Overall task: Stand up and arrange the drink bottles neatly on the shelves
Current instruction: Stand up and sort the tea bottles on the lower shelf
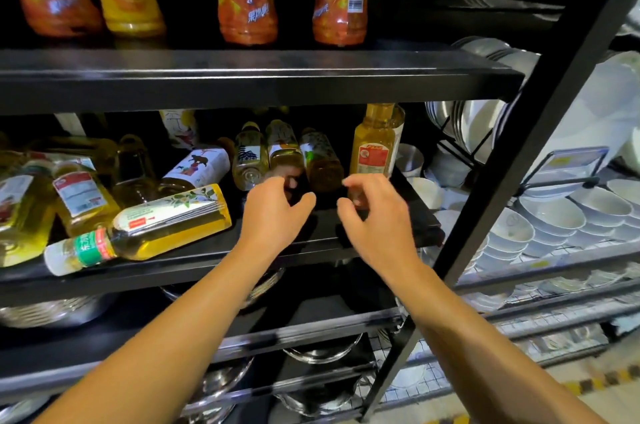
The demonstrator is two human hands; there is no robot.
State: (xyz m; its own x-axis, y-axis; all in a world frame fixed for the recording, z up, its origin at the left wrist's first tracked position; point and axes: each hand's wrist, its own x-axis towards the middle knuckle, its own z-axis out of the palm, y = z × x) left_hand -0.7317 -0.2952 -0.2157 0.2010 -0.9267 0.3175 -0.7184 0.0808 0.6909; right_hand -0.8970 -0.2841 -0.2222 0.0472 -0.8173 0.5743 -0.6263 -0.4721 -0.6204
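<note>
Left hand [277,209] and right hand [372,212] loosely curled, holding nothing, over middle shelf [207,257] near lying tea bottles [284,153]; one bottle [375,143] upright.

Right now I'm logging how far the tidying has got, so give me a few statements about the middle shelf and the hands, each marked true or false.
1. The bottle with the green neck band lies on its side at the shelf's front edge. True.
2. The left hand grips a bottle. False: its fingers are curled near the lying bottles, holding nothing.
3. A yellow bottle with a red label stands upright at the right end. True.
4. The bottles on the upper shelf lie flat. False: they stand upright.
5. The right hand holds nothing. True.
</note>
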